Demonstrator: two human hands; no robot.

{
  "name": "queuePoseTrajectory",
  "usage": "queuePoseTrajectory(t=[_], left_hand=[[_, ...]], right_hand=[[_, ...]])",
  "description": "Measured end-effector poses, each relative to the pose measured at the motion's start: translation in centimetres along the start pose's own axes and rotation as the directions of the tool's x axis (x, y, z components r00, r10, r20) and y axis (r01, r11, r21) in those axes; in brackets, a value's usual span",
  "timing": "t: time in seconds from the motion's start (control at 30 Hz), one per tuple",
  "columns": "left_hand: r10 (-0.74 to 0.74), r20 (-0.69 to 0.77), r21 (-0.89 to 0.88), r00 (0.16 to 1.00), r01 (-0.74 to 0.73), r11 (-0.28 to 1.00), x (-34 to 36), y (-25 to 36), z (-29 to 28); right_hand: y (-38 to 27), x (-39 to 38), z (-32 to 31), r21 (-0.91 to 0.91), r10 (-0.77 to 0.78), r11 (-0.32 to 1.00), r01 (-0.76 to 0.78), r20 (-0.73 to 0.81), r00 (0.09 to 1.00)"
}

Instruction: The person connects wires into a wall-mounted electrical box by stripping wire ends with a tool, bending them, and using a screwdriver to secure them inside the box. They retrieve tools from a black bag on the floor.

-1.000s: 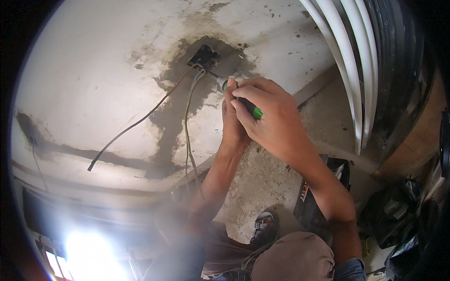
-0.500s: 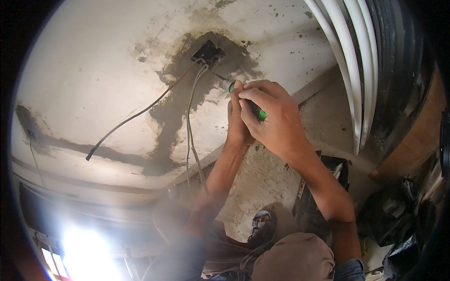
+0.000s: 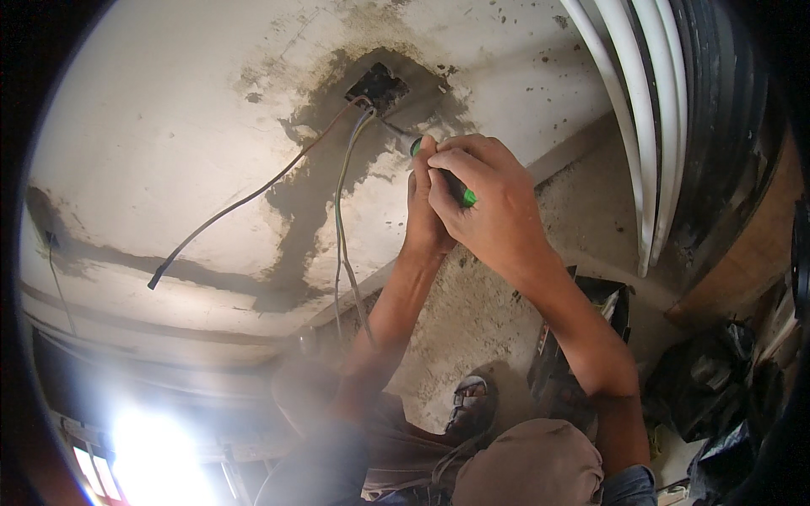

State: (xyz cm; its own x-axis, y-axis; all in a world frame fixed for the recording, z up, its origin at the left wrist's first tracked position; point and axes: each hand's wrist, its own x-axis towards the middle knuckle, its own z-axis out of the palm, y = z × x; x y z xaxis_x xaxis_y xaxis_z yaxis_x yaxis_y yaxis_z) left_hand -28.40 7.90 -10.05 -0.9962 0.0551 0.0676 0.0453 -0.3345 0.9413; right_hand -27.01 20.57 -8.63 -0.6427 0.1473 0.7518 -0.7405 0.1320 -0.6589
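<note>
Both hands are closed round a screwdriver [image 3: 466,197] with a green and black handle. My left hand [image 3: 423,207] grips it from the left, thumb up along the handle. My right hand [image 3: 494,181] wraps it from the right, fingers curled, hiding much of the handle. The shaft points up and left toward a dark square wall box [image 3: 377,88] set in patched grey mortar; whether its tip touches anything I cannot tell. Out of the box come a long dark wire [image 3: 232,207] bending down left and several thinner wires [image 3: 340,194] hanging beside my left forearm.
White pipes [image 3: 629,110] and black coiled piping [image 3: 717,110] stand at the right. A black case [image 3: 612,304] lies on the floor by my right forearm, with black plastic bags [image 3: 700,379] farther right. A bright light [image 3: 160,455] glares at lower left. A second wire [image 3: 61,278] hangs at far left.
Both hands and the screwdriver have shifted slightly up and left toward the box, their grip unchanged. The view itself has moved a little.
</note>
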Motion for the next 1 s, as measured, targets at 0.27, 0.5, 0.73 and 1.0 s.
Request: queuePoseTrajectory(t=[0.27,0.5,0.73,1.0], left_hand=[[0.039,0.041,-0.004,0.998,-0.039,0.999,0.3,-0.3,-0.8],[-0.004,0.019,-0.052,1.0,0.005,0.999,0.2,-0.1,-0.4],[-0.004,0.067,-0.045,0.998,0.007,0.999,0.0,0.3,0.6],[0.036,0.122,-0.026,0.992,-0.033,0.999,0.1,0.3,0.2]], right_hand=[[0.1,0.0,0.3,-0.029,-0.015,0.999,0.014,-0.007,1.0],[0.0,0.0,0.3,-0.038,-0.031,0.999,0.03,-0.022,0.999],[0.1,0.4,0.1,-0.04,-0.02,0.999,0.02,-0.004,1.0],[-0.2,0.5,0.1,-0.032,-0.046,0.998,0.045,-0.048,0.998]])
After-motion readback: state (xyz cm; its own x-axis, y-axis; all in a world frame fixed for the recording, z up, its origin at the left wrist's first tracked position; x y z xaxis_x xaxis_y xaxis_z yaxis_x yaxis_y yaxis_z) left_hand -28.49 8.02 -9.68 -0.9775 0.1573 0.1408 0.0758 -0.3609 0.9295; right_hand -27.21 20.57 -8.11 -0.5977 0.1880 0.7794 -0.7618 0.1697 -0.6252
